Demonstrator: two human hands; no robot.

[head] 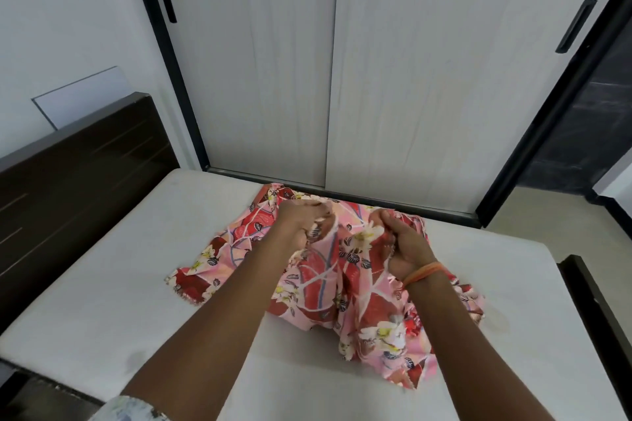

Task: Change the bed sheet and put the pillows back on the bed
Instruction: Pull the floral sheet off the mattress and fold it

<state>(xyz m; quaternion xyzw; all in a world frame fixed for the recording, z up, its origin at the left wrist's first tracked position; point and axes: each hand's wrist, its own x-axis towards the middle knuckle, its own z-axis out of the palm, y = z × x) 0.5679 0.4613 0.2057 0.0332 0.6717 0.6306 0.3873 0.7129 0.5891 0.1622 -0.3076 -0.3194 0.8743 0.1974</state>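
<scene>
1. The mattress (119, 284) is bare; no pillows are in view. The floral bed sheet (328, 280) lies bunched on it, from the far edge by the wardrobe doors (335, 79) toward the near right corner.
2. Left hand (301, 219): fingers curled into the cloth near the far edge, gripping a gathered fold.
3. Right hand (407, 249), orange band (424, 273) at the wrist: fingers closed around a second fold, just beside the left hand's grip.
4. Key relation — both grips sit at the far end of the bundle, and the bulk of the sheet trails from the fingers back toward the near edge and to the right. A flat corner also spreads left, toward the headboard (68, 188).
5. Judgement: unfolding is the step in hand. The hands are about equally near the cloth — spreading would call for drawing them apart along the bed's length.
6. Risk: the folds may tangle.
</scene>
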